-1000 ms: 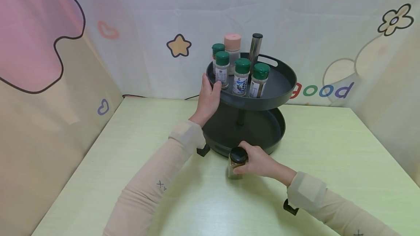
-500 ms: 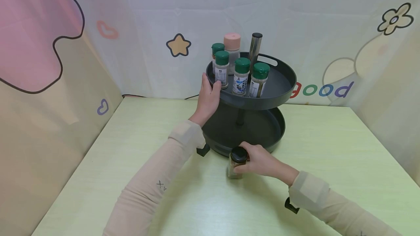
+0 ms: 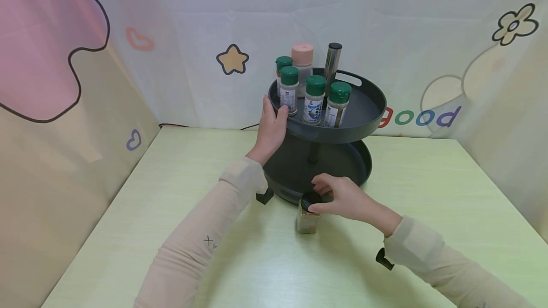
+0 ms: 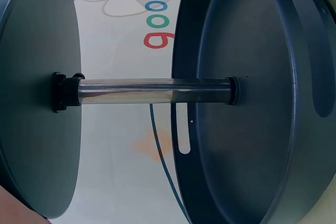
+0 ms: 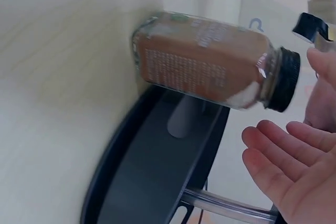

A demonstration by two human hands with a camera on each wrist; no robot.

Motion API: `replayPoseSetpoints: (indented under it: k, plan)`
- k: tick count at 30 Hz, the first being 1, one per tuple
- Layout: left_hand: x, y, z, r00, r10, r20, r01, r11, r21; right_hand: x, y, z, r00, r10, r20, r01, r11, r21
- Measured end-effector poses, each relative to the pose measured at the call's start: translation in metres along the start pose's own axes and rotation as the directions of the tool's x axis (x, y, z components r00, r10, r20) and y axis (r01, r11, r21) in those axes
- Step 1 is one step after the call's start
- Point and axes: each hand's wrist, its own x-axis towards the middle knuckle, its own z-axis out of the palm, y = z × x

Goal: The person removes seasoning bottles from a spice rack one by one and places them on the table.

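Note:
A dark two-tier round tray rack (image 3: 342, 134) stands at the table's back. My left hand (image 3: 270, 129) holds the left rim of its upper tier, thumb at the rim and fingers along the outer side. A square glass spice jar (image 3: 307, 222) with a black lid stands upright on the table, in front of the lower tier. In the right wrist view, the jar (image 5: 194, 61) shows brown powder and a printed label. My right hand (image 3: 347, 198) is just above and beside the lid; in the right wrist view its fingers are spread apart from the jar.
Several green-capped spice bottles (image 3: 315, 101) and a pink-capped bottle (image 3: 303, 65) stand on the upper tier's left and front. A metal post (image 3: 332, 65) rises from it. Printed cloth (image 3: 180, 61) hangs behind the pale table (image 3: 428, 203).
My right hand has let go of the spice jar and lifted slightly up and to the right. The jar stays where it was; my left hand has not moved.

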Motion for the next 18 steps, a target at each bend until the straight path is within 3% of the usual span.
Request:
replayPoseSetpoints:
  k: [9,18]
  plan:
    - [-0.001,0.001,0.0,1.0,-0.005,0.001,0.005,1.0,-0.003,-0.003,-0.007,-0.016,0.995,-0.04,-0.097,0.04,0.999,-0.008]
    - [0.0,0.0,0.001,1.0,-0.002,0.001,0.002,1.0,-0.008,-0.003,-0.013,-0.031,0.97,-0.071,-0.231,0.072,0.997,-0.002]
